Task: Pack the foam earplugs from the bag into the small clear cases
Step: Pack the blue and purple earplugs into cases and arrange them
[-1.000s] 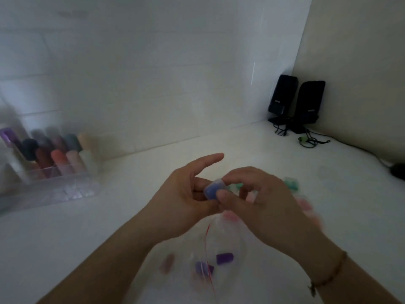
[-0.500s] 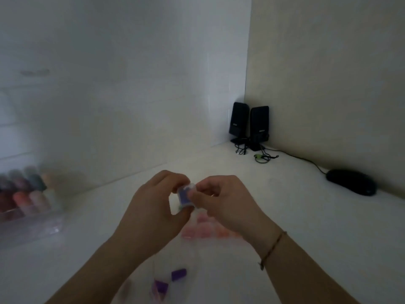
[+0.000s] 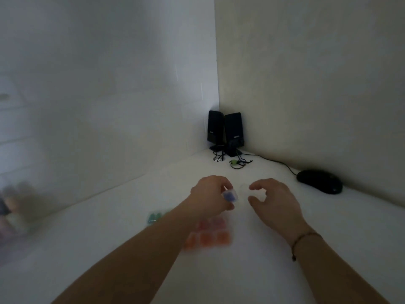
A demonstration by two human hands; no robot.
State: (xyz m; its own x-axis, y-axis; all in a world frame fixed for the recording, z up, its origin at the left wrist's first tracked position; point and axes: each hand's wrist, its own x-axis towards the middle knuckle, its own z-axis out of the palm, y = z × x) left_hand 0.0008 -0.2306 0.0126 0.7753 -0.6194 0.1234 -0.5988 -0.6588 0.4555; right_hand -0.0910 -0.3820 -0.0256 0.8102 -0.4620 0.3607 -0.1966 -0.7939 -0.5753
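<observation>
My left hand grips a small clear case with purple earplugs inside, held above the white table. To its right my right hand hovers with fingers loosely curled and holds nothing; it is a short gap away from the case. Below my left wrist lie several cases with orange and pink earplugs, blurred. A case with green earplugs lies left of my left forearm. The bag is out of view.
Two black speakers with cables stand in the far corner. A black mouse lies by the right wall. A blurred clear rack of coloured tubes sits at the far left edge.
My right hand has let go of the purple case and moved right, away from it. My left hand keeps the case. The view has swung up and right; the bag has left the frame.
</observation>
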